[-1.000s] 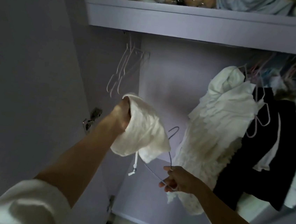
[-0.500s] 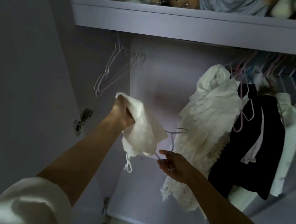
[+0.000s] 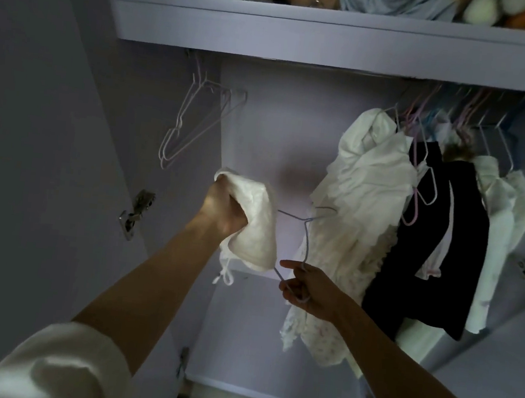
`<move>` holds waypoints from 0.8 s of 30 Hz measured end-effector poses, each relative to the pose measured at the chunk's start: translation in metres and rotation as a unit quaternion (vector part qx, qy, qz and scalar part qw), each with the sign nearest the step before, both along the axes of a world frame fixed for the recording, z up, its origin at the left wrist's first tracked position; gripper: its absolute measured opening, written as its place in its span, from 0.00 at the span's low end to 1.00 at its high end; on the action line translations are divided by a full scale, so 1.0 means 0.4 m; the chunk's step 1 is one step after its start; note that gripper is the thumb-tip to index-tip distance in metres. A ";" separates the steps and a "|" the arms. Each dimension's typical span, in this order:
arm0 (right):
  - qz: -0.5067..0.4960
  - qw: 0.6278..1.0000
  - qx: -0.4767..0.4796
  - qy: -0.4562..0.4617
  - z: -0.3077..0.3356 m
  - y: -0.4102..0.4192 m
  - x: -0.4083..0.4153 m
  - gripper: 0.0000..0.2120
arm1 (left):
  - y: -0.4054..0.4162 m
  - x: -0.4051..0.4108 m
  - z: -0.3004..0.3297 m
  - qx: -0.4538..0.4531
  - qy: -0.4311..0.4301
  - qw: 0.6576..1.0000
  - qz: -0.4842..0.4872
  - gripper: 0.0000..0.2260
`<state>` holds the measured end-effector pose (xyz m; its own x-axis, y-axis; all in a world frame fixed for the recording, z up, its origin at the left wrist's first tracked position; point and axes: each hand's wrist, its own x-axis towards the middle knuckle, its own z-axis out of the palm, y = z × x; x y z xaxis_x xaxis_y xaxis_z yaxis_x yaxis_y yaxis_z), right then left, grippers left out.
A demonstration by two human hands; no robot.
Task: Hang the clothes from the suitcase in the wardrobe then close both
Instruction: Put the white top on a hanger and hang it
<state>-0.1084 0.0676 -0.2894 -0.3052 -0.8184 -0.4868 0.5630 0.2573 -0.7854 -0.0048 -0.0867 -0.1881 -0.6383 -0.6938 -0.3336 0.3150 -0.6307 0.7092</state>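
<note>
Since a second ago the hanger [image 3: 306, 235] has tipped toward the white top [image 3: 257, 221], which the left hand [image 3: 226, 209] grips bunched in front of the open wardrobe [image 3: 304, 34]. Right hand [image 3: 310, 289] fingers pinch the hanger's lower end, so I'd shake the top open first and thread one hanger arm through the neck, probably.

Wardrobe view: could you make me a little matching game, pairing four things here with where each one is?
Things:
1. small white crumpled garment
2. thin grey wire hanger
3. black hanging garment
4. bunch of bare white wire hangers

Places:
A. on the rail's left end
B. gripped in the left hand
C. among white clothes, right side of the rail
D. held by the right hand

Pairs: 1-B, 2-D, 3-C, 4-A
</note>
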 end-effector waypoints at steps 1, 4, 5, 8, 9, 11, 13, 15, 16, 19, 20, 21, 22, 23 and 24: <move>-0.006 1.000 0.000 0.007 0.003 -0.003 -0.003 0.14 | 0.002 -0.001 -0.001 -0.015 0.005 1.000 -0.006 0.15; 0.024 0.999 0.000 0.036 0.010 0.006 -0.013 0.14 | -0.005 -0.002 -0.011 -0.064 -0.024 0.998 -0.002 0.17; 0.048 0.997 -0.001 0.057 0.013 0.014 -0.014 0.14 | -0.008 -0.005 -0.016 -0.072 -0.036 0.997 0.009 0.17; 0.085 0.990 -0.018 0.111 0.017 0.032 -0.016 0.16 | -0.026 -0.002 -0.044 -0.084 -0.077 0.993 0.034 0.15; 0.079 0.989 -0.022 0.122 0.013 0.035 -0.018 0.16 | -0.034 0.004 -0.055 -0.065 -0.076 0.995 0.031 0.14; 0.056 0.990 -0.024 0.130 0.001 0.035 -0.020 0.16 | -0.049 0.015 -0.081 -0.023 -0.077 0.996 0.031 0.18; 0.038 0.991 -0.022 0.127 -0.008 0.035 -0.022 0.16 | -0.068 0.016 -0.110 -0.007 -0.097 0.994 0.047 0.22; 0.047 0.991 -0.013 0.127 -0.013 0.038 -0.027 0.16 | -0.078 0.015 -0.129 0.030 -0.095 0.994 0.046 0.26; 0.064 0.989 -0.003 0.134 -0.013 0.043 -0.030 0.16 | -0.078 0.014 -0.135 0.038 -0.099 0.994 0.039 0.26; 0.129 0.978 0.039 0.156 -0.014 0.055 -0.041 0.15 | -0.062 0.001 -0.124 -0.004 -0.082 0.996 0.034 0.20; 0.140 0.976 0.047 0.157 -0.017 0.060 -0.044 0.15 | -0.055 -0.007 -0.117 -0.024 -0.063 0.997 0.027 0.18; 0.148 0.975 0.052 0.156 -0.022 0.064 -0.046 0.15 | -0.053 -0.012 -0.113 -0.052 -0.037 0.998 0.029 0.16; 0.157 0.974 0.055 0.152 -0.026 0.069 -0.048 0.16 | -0.049 -0.020 -0.109 -0.076 0.003 0.996 0.037 0.14; 0.170 0.973 0.055 0.145 -0.030 0.074 -0.049 0.16 | -0.051 -0.024 -0.107 -0.093 0.029 0.994 0.048 0.12; 0.185 0.972 0.053 0.138 -0.033 0.077 -0.050 0.16 | -0.054 -0.028 -0.105 -0.105 0.031 0.992 0.062 0.13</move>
<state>-0.1282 0.0983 -0.3025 -0.1302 -0.8472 -0.5150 0.1880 0.4889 -0.8518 -0.0160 -0.1084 -0.2299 -0.5580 -0.8187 -0.1356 0.4279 -0.4239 0.7983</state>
